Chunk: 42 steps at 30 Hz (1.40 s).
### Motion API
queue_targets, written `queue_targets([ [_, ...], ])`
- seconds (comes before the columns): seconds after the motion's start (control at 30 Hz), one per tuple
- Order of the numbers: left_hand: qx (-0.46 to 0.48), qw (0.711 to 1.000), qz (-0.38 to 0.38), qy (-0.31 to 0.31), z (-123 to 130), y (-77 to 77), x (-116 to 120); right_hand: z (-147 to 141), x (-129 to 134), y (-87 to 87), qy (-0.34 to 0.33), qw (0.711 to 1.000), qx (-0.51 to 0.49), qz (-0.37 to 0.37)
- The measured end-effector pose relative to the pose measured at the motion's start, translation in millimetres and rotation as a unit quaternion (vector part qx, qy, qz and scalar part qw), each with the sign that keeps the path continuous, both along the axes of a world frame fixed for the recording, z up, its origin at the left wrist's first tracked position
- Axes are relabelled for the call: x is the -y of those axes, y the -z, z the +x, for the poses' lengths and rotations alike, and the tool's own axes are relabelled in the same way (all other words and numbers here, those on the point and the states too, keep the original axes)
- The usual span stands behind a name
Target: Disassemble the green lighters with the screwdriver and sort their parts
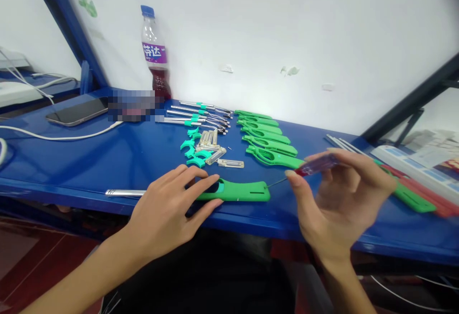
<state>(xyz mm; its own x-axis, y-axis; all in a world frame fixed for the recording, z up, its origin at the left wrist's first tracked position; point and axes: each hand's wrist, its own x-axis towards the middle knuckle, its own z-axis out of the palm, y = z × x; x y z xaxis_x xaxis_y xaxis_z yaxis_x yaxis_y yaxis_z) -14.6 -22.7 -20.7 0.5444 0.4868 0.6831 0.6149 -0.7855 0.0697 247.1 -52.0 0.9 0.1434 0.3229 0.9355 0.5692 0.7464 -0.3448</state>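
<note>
A green lighter body (247, 191) with a metal tube pointing left lies near the front edge of the blue table. My left hand (175, 204) is closed around its left part, fingers and thumb on either side. In my right hand (337, 199) is a screwdriver (315, 165) with a translucent red and purple handle, pinched between thumb and fingers. Its thin shaft slants down to the left, and the tip meets the right end of the green body. Whether a screw is there is too small to tell.
Green shells (274, 156) lie behind in a column. Metal tubes (193, 120), teal clips (189, 147) and clear capsules (231, 163) sit left of them. A bottle (155, 56) and phone (77, 112) are back left; a power strip (416, 166) and red pieces (426, 192) are right.
</note>
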Motion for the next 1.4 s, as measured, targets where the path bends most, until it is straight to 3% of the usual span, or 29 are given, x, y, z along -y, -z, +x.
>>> queue_targets([
  [0.2,0.01,0.999,-0.023,0.022,-2.0,-0.3,-1.4,-0.4,0.6,1.8,-0.024,0.998,0.01,-0.052],
  [0.47,0.033,0.998,-0.035,0.049,-3.2,-0.1,-0.6,1.2,1.0,2.7,-0.003,0.999,-0.013,-0.03],
  [0.63,0.03,0.998,-0.031,0.049,-3.7,0.9,-1.0,1.8,1.0,2.4,-0.035,0.999,0.021,-0.032],
  [0.83,0.016,0.998,-0.03,0.044,-4.7,1.9,-1.4,4.3,-0.7,4.1,-0.002,0.998,0.038,0.039],
  [1.0,0.017,0.998,-0.024,0.047,-4.2,1.3,-1.3,2.8,0.1,6.0,-0.011,0.999,0.047,0.009],
  [1.2,0.017,0.998,-0.028,0.047,-5.1,2.3,-0.5,3.2,0.4,0.6,-0.017,0.998,0.052,0.044],
  [1.4,0.017,0.998,-0.026,0.051,-4.8,2.5,-0.9,1.9,1.0,3.4,-0.038,0.999,0.029,-0.007],
])
